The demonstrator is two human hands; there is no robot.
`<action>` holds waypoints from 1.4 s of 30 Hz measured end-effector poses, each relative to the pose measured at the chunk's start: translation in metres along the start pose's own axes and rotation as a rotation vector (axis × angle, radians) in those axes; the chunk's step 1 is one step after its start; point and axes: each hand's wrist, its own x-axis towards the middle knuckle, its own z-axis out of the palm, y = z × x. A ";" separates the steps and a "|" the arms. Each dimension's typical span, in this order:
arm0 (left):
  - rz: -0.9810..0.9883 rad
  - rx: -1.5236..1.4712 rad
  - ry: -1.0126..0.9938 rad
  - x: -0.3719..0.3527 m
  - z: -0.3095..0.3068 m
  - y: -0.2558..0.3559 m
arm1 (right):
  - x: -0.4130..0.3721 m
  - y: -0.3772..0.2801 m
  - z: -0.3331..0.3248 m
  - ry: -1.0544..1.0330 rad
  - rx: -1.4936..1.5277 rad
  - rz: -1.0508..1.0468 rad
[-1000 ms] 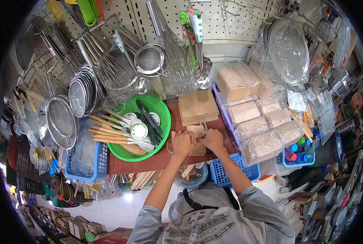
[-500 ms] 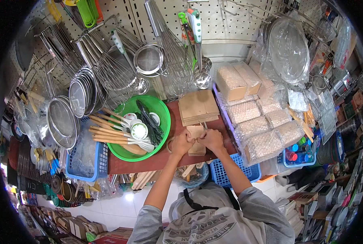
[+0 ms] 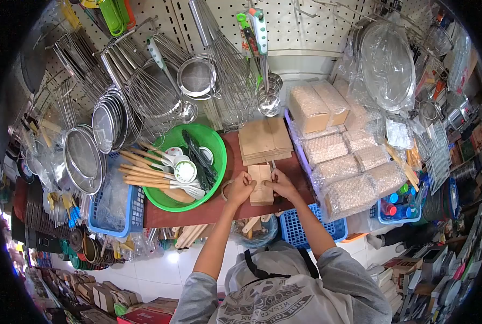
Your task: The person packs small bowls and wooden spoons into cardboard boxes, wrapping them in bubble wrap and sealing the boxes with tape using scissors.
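A small brown cardboard box [image 3: 260, 185] sits on the dark red tabletop [image 3: 233, 148], in front of my body. At its left side is my left hand [image 3: 241, 189], fingers curled, with the thumb pressed on the box. Opposite it, my right hand [image 3: 282, 186] is curled at the right side with its thumb touching the box too. A tape roll [image 3: 226, 190] lies partly hidden beside my left hand. Just beyond the box is a pile of flat brown cardboard pieces [image 3: 264, 139].
To the left stands a green basin [image 3: 222, 162] of wooden-handled utensils, small bowls and dark wrapped items. Bubble-wrapped boxes [image 3: 354, 167] fill a purple-edged tray at right. Blue baskets [image 3: 314, 229] sit below the table edge. Whisks [image 3: 233, 81], strainers and ladles hang at the back.
Both hands have drawn slightly apart on the box, uncovering more of its top between them. The box stays in about the same place.
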 end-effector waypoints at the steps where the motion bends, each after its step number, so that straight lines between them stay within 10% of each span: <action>1: -0.006 -0.012 0.009 0.000 0.001 0.003 | 0.003 0.002 -0.001 -0.006 0.000 -0.021; 22: 0.120 -0.134 -0.017 -0.017 0.010 -0.007 | 0.011 0.041 0.003 0.055 -0.008 -0.348; 31: 0.178 -0.094 0.034 -0.059 -0.002 0.022 | -0.034 -0.028 0.008 0.429 -0.432 -0.628; 42: 0.134 -0.155 0.512 -0.148 -0.107 0.053 | -0.048 -0.102 0.125 -0.114 -0.244 -0.895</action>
